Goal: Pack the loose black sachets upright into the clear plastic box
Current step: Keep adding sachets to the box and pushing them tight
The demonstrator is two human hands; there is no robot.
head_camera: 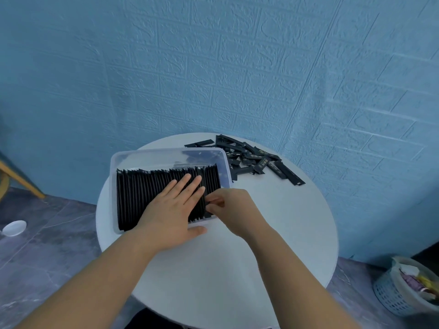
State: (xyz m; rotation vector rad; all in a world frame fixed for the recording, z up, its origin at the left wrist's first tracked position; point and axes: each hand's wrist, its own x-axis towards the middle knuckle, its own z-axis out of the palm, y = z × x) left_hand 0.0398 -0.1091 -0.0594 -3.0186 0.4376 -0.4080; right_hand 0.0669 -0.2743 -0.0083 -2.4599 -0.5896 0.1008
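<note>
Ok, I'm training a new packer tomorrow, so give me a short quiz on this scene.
1. True or false: the left hand lies flat on the packed sachets.
2. Where is the loose pile? A: left of the box. B: on the table beyond the right end of the clear box. C: on the floor.
3. Fill in: the right hand works at the row's ___ end.
Key: 1 true; 2 B; 3 right.

Pale print on sachets [262, 163], illegible
</note>
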